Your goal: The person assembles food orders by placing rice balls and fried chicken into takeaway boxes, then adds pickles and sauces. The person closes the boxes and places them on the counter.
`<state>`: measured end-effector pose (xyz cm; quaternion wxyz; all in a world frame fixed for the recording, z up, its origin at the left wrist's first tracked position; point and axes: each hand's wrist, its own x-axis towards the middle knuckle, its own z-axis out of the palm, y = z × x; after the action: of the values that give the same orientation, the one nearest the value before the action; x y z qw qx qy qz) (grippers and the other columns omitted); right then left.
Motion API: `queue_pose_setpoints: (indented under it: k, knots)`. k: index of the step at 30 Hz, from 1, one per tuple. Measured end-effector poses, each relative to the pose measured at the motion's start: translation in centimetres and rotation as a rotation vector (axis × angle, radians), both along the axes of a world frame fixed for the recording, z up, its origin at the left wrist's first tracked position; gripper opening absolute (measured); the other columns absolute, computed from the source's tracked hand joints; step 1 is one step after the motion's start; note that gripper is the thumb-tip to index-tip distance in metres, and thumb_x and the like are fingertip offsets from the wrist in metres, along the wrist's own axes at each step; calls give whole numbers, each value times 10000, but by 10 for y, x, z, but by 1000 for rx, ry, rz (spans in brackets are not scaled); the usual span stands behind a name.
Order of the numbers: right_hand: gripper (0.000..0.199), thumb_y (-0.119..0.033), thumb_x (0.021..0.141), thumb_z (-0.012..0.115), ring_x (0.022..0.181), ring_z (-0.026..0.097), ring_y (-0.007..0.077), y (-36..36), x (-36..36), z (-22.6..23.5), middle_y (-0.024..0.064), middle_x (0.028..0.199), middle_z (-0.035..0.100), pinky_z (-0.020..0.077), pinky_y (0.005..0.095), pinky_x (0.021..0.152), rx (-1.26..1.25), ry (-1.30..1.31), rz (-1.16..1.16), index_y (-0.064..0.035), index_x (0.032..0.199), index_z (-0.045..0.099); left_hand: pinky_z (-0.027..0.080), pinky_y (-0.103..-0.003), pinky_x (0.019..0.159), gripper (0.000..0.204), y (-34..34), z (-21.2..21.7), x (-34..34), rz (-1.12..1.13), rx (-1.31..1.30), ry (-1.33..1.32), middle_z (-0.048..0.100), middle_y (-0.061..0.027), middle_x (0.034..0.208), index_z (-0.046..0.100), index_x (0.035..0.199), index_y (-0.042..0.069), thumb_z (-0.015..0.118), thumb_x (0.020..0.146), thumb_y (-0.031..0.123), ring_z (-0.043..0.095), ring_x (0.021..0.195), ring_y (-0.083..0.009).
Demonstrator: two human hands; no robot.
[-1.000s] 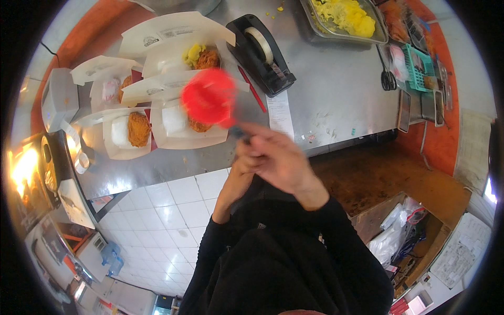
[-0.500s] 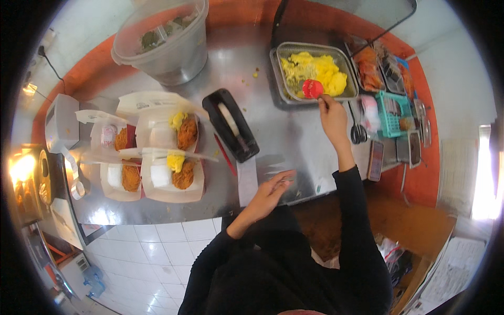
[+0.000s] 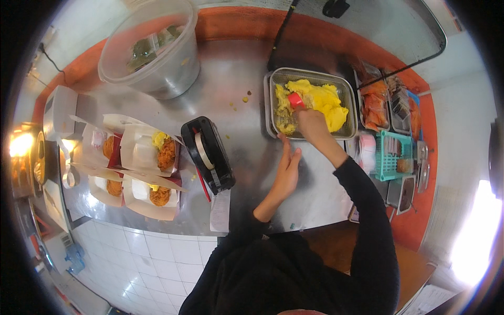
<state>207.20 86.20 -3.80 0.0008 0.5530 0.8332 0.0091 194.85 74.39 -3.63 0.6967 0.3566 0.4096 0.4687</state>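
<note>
Left hand moved to the near rim of the silver metal tray, fingers loose; I've got the red plastic scoop clenched in my right hand, down in the lumpy yellow mash. Both white cardboard boxes on the right already have some beside the brown fried chicken; I see none in the left pair.

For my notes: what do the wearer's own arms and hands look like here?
The left sleeve and right sleeve are long, plain black, ending short of the wrist. The left hand and right hand are bare; no watch or bracelet shows.
</note>
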Motion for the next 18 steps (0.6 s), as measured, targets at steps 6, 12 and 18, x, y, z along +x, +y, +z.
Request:
queue_pose_setpoints:
  k: [6, 12, 18]
  knots:
    - [255, -94, 782, 553, 594, 654, 308, 23, 6, 13, 163, 689, 635, 519, 418, 522, 107, 10, 44, 10, 1013, 575, 23, -348, 1151, 712, -3, 1, 2, 31, 3, -127, -134, -174, 1547, -93, 1463, -10, 408, 1003, 203, -68, 1437, -247]
    - [303, -110, 776, 563, 556, 654, 254, -5, 13, 11, 107, 727, 647, 511, 357, 479, 119, -108, 334, 1, 1058, 553, -5, -347, 1150, 706, -1, -9, 8, 76, -17, -180, -177, -139, 1542, -103, 1462, 1, 400, 1005, 195, -97, 1433, -238]
    - [318, -111, 765, 575, 525, 642, 214, 14, 28, 36, 69, 678, 619, 510, 327, 457, 241, -259, 125, 32, 1049, 567, -8, -342, 1149, 698, -3, -1, 4, 45, 23, -155, -174, -141, 1542, -109, 1463, 11, 390, 1005, 180, -105, 1431, -230]
